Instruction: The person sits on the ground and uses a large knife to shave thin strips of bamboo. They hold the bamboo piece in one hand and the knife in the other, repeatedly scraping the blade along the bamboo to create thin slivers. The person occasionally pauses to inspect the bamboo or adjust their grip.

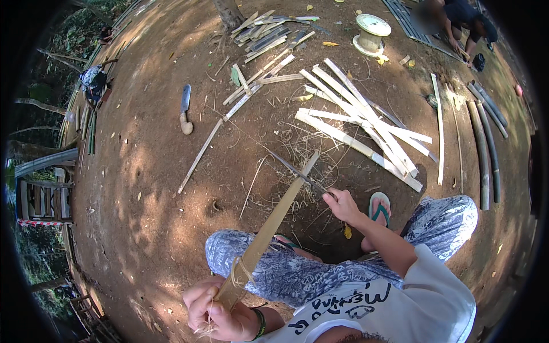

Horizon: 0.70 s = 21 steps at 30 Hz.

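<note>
A long flat bamboo strip (269, 226) slants from my lower left up to the middle. My left hand (220, 313) is closed around its near end, with a thin curled shaving (245, 271) looped on the strip just above the fingers. In my right hand (343, 207) is the handle of a knife (290, 166). Its narrow dark blade lies across the strip close to the far end. Thin tangled shavings (297, 203) cover the ground under that end. The strip passes over my left knee, which is bent.
Pale split strips (366, 123) lie crossed ahead to the right; more pieces (266, 34) are heaped by a tree trunk (229, 14). A cleaver (186, 108) rests on the dirt at left. Beyond are a white spool (370, 34), bamboo poles (480, 154) and a crouching person (466, 26).
</note>
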Tool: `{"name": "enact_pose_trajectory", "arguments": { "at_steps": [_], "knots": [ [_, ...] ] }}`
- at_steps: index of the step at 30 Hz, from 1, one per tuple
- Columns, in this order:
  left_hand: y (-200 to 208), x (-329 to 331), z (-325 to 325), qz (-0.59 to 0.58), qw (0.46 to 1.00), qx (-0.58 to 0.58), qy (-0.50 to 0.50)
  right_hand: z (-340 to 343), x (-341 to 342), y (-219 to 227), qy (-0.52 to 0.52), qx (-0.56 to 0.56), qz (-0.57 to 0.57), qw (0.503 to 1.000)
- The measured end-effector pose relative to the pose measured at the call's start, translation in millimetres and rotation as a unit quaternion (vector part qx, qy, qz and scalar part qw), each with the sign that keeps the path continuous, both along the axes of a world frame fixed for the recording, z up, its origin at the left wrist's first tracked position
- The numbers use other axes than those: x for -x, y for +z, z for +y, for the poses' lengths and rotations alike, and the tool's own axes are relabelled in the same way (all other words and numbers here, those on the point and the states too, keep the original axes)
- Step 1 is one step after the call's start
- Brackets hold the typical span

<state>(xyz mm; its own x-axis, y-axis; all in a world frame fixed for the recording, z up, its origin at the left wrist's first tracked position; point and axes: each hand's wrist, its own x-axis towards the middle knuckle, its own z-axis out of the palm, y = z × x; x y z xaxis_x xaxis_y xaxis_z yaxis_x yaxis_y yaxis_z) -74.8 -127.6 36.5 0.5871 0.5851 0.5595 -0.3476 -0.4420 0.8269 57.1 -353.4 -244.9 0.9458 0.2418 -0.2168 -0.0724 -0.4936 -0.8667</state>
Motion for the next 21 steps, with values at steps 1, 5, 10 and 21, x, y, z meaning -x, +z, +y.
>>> {"name": "enact_pose_trajectory", "arguments": {
  "at_steps": [1,5,10,21],
  "knots": [
    [3,0,-5,-0.007,1.0,-0.002,0.016,-5,-9,-30,-0.049,0.031,0.016,0.998],
    [0,-5,2,-0.015,0.999,-0.001,0.036,-6,-12,-62,-0.089,0.06,0.059,0.992],
    [0,-16,-3,-0.046,0.994,0.032,0.09,15,10,-38,-0.06,-0.059,0.0,0.996],
    [2,-20,-5,-0.033,0.996,0.031,0.072,-2,-13,-74,-0.158,0.062,0.077,0.983]
  ]
}}
